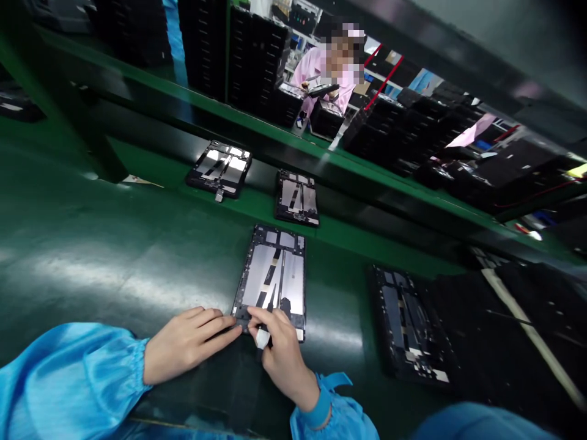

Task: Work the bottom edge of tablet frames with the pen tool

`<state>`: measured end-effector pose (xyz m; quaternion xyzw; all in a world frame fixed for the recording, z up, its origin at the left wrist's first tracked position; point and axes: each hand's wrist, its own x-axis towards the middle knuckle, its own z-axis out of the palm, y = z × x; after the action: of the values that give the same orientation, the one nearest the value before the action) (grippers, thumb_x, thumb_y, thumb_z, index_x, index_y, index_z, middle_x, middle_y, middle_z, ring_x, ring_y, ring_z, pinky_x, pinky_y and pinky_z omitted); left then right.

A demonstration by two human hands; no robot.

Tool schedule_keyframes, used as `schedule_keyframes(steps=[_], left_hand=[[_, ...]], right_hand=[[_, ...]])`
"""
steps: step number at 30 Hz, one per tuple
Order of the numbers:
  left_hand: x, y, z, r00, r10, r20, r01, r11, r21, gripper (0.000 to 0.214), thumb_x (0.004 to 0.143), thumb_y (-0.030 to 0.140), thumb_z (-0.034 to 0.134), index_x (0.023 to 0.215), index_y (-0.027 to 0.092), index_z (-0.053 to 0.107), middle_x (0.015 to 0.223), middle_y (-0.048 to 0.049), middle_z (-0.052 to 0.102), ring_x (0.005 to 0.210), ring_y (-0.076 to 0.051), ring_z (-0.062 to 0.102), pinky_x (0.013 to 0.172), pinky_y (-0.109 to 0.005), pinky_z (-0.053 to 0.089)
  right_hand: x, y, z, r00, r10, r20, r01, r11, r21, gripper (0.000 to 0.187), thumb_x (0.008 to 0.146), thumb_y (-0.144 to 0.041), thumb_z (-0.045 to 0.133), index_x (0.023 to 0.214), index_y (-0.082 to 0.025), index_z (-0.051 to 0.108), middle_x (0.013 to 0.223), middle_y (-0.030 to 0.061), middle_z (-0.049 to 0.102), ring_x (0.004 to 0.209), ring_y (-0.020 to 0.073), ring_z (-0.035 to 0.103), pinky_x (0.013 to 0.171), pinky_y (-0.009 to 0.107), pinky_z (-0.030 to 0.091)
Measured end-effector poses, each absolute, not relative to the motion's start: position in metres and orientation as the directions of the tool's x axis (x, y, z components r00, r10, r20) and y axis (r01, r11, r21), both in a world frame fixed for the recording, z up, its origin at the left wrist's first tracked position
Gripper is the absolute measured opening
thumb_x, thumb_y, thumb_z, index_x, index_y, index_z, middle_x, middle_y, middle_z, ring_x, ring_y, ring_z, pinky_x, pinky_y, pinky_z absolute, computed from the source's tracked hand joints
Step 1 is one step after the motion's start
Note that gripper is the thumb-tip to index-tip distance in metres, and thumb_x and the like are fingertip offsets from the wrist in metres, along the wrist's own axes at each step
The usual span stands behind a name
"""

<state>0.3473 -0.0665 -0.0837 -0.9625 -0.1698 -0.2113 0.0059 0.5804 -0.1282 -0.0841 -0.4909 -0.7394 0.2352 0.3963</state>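
An opened tablet (293, 275) lies on the green bench in front of me, its silvery battery and dark flex cables showing. My left hand (190, 342) rests palm down with fingers stretched out, fingertips at the tablet's near left corner. Over the near edge, my right hand (284, 351) has thumb and fingers pinched together. It holds slim pointed tweezers (272, 299), tips directed away from me. A small white piece (262, 338) shows below the right fingers; whether it belongs to the tool I cannot tell.
Two more opened tablets (219, 170) (297, 198) lie farther back. Another opened tablet (408, 324) is at right, beside black trays (495, 342). A green shelf edge (257, 125) crosses behind, with stacked black trays (259, 61). Beyond it, a person in pink (312, 64) handles a device.
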Motion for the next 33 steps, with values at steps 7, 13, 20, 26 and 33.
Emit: schedule_keyframes(steps=[7,13,20,26,33], left_hand=[[0.347,-0.065,-0.076,0.857,0.336,0.39,0.336,-0.939,0.073,0.038,0.107,0.005,0.034,0.132,0.021,0.058,0.121,-0.0041,0.069,0.103,-0.02,0.06,0.084,-0.032,0.047],[0.348,-0.067,-0.081,0.851,0.342,0.399,0.342,-0.937,0.072,0.04,0.103,0.005,0.04,0.134,0.023,0.058,0.123,-0.0031,0.069,0.101,-0.021,0.06,0.086,-0.031,0.044],[0.353,-0.073,-0.094,0.847,0.358,0.393,0.396,-0.918,-0.018,0.048,0.101,0.002,0.027,0.137,0.019,0.054,0.118,-0.0082,0.067,0.096,-0.022,0.061,0.08,-0.033,0.047],[0.354,-0.074,-0.096,0.844,0.366,0.392,0.405,-0.914,-0.018,0.047,0.103,0.004,0.025,0.136,0.02,0.055,0.118,-0.0087,0.066,0.097,-0.021,0.061,0.08,-0.032,0.05],[0.352,-0.074,-0.1,0.841,0.374,0.391,0.408,-0.913,-0.006,0.05,0.099,0.002,0.03,0.141,0.02,0.052,0.119,-0.0096,0.065,0.1,-0.022,0.062,0.085,-0.032,0.05]], right_hand=[[0.582,-0.129,-0.085,-0.177,0.922,0.344,0.507,0.385,-0.771,0.055,0.092,0.001,0.053,0.139,-0.027,0.053,0.095,0.0037,0.073,0.085,0.0235,0.063,0.077,0.034,0.051],[0.581,-0.127,-0.081,-0.157,0.929,0.336,0.507,0.368,-0.779,0.049,0.095,-0.004,0.056,0.139,-0.027,0.055,0.094,0.0046,0.075,0.086,0.0241,0.065,0.079,0.036,0.054],[0.594,-0.143,-0.07,0.003,0.967,0.254,0.228,0.247,-0.942,0.034,0.108,-0.034,0.049,0.139,-0.03,0.061,0.087,0.0026,0.07,0.07,0.0166,0.069,0.069,0.031,0.062],[0.588,-0.159,-0.069,0.004,0.999,0.037,0.148,0.036,-0.988,0.028,0.105,-0.039,0.053,0.125,-0.024,0.064,0.099,0.006,0.069,0.067,0.014,0.069,0.055,0.024,0.06],[0.584,-0.156,-0.076,0.033,0.999,0.031,0.24,0.022,-0.971,0.014,0.099,-0.034,0.058,0.099,-0.021,0.064,0.069,-0.0003,0.067,0.053,0.0142,0.064,0.052,0.025,0.055]])
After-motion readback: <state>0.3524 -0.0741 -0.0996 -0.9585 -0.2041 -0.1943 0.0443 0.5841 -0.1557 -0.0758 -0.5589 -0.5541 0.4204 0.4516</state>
